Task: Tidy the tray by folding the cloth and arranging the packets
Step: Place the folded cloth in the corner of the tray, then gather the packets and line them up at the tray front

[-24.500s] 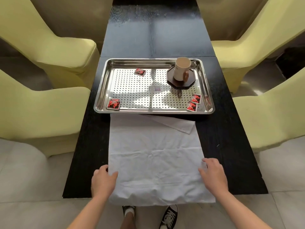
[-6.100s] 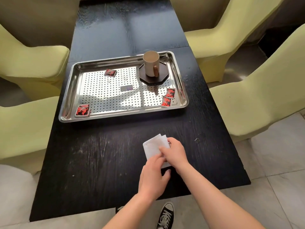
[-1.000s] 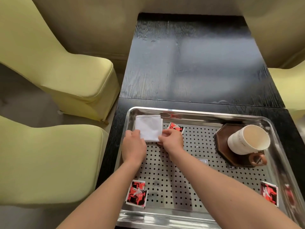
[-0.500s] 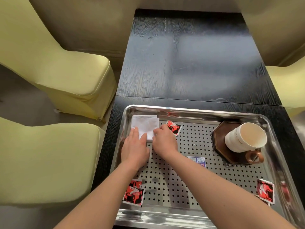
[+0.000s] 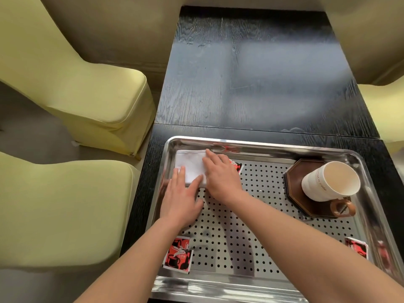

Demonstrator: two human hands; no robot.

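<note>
2 hands — left hand (image 5: 179, 200), right hand (image 5: 220, 178) — lay straight fingers (image 5: 181, 174) on the folded cloth (image 5: 189, 164), gripping nothing.

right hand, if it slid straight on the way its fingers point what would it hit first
Probably the steel tray's far wall: the right hand lies flat on the folded white cloth, fingers pointing away and slightly left, their tips almost at that wall.

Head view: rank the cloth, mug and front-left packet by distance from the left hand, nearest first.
1. Cloth, far-left corner of the tray, touching the left hand.
2. Packet, front-left, beside the forearm.
3. Mug, right side, on its coaster.
</note>
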